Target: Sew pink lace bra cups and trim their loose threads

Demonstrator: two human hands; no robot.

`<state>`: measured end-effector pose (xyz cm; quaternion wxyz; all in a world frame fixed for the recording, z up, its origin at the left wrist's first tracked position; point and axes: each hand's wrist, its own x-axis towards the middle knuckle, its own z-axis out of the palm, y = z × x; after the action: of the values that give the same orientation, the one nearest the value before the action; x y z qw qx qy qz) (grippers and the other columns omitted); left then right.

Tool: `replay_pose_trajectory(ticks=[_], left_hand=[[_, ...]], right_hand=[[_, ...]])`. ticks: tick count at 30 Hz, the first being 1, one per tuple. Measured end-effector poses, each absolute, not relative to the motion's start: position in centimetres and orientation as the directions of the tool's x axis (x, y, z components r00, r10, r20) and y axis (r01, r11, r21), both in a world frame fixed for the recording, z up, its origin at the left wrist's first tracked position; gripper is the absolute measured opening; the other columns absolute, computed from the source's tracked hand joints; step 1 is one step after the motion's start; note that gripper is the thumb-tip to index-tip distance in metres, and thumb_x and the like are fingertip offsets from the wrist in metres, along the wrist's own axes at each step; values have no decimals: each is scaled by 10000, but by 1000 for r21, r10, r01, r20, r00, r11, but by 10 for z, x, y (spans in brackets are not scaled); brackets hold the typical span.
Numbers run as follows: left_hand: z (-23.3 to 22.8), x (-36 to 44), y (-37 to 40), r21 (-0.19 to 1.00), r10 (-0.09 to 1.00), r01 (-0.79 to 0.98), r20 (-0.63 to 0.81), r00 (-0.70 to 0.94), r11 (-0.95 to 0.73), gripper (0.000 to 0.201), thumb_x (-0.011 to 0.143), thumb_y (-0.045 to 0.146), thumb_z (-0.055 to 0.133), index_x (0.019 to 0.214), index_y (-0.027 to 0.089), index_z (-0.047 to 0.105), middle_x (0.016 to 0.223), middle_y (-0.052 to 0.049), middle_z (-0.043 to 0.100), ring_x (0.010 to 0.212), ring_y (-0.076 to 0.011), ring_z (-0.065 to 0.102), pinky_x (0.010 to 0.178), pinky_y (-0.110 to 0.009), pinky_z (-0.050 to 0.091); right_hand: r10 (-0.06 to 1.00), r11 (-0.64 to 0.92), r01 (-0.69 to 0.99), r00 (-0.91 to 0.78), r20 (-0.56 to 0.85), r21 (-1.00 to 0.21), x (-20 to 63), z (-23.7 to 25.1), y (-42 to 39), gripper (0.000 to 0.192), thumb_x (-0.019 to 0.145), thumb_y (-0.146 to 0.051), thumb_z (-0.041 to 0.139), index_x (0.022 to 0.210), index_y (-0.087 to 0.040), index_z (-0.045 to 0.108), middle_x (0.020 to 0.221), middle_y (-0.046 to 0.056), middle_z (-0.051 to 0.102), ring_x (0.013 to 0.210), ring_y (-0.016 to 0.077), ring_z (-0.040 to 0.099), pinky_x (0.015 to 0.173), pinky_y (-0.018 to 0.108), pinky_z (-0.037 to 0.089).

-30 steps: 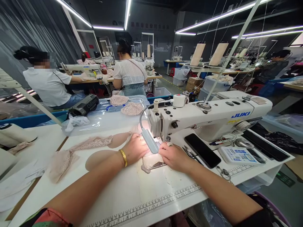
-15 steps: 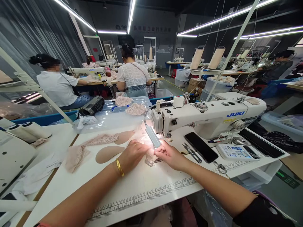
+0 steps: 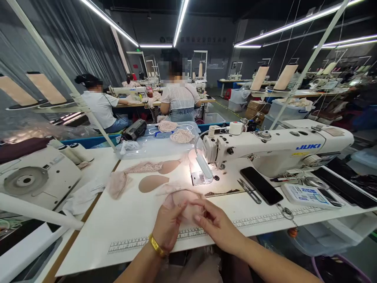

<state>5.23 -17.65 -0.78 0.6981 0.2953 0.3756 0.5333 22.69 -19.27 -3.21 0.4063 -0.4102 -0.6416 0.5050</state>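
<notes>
Over white tabletop (image 3: 97, 220), held sheer pink fabric (image 3: 183, 195) pinched in left hand (image 3: 169, 226) and right hand (image 3: 219, 226), on near side of sewing machine (image 3: 277, 145). Seemed to call for light, even tension, no stretching. Couldn't make out fabric edge under thumbs, nor needle near lamp (image 3: 204, 167) at sewing machine's left end.

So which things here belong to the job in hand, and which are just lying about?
Apparently in the job:
sheer pink fabric, held by left hand and right hand
white metal JUKI sewing machine
grey lit lamp
two flat beige pieces

Apparently lying about:
black rectangular phone
white and blue box
dark boxy device
</notes>
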Motion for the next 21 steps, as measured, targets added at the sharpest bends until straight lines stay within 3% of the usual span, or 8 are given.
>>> replay_pose_trajectory(ticks=[2,3,5,7,12,16,21], left_hand=[[-7,54,-182,822,930,-469,-184,319,324,457,752,289,880,1175,189,740,1155,-115,770,1091,-293,704,966,-390,561],[-6,54,-186,814,896,-447,-186,402,370,469,753,290,880,1187,179,739,1164,-130,766,1100,-309,702,972,-407,557],[-7,54,-191,787,858,-448,-191,476,424,493,765,298,872,1224,188,728,1178,-135,761,1100,-319,702,957,-415,560],[-8,54,-191,772,893,-508,-169,416,382,500,788,290,854,1262,220,710,1211,-119,750,1129,-310,690,966,-408,555],[-11,59,-178,742,952,-611,-125,279,277,437,827,258,816,1251,240,714,1259,-89,733,1178,-290,666,999,-395,544],[-6,66,-169,739,980,-644,-139,143,199,293,858,340,791,1094,170,775,1195,-108,759,1158,-288,675,994,-377,549],[-1,70,-165,731,978,-651,-177,110,205,362,772,326,873,1072,142,788,1154,-124,774,1126,-300,693,1005,-391,548]], right_hand=[[943,113,80,-324,81,-990,232,-27,-183,503,956,-579,602,1389,-324,592,1365,82,597,1219,273,555,1015,427,465],[950,34,12,-311,28,-999,235,-24,-178,563,948,-628,588,1424,-329,561,1407,89,581,1247,282,551,1035,444,458],[946,-169,-174,-305,-110,-970,239,-20,-171,676,933,-726,526,1484,-337,480,1297,103,654,1119,280,633,952,456,509],[927,-296,-335,-328,-184,-895,241,-19,-172,733,924,-769,488,1521,-352,399,1151,88,707,949,260,682,847,446,544],[966,-182,-400,-246,-86,-898,234,-29,-188,864,826,-497,819,1527,-363,332,990,14,743,910,215,695,906,391,510],[980,-115,-376,-196,-42,-919,229,-35,-190,905,796,-449,850,1520,-336,318,942,10,744,892,228,695,879,402,518],[989,-116,-424,-131,-66,-898,227,-28,-189,896,775,-458,861,1494,-318,345,1061,38,750,947,239,696,920,411,513]])
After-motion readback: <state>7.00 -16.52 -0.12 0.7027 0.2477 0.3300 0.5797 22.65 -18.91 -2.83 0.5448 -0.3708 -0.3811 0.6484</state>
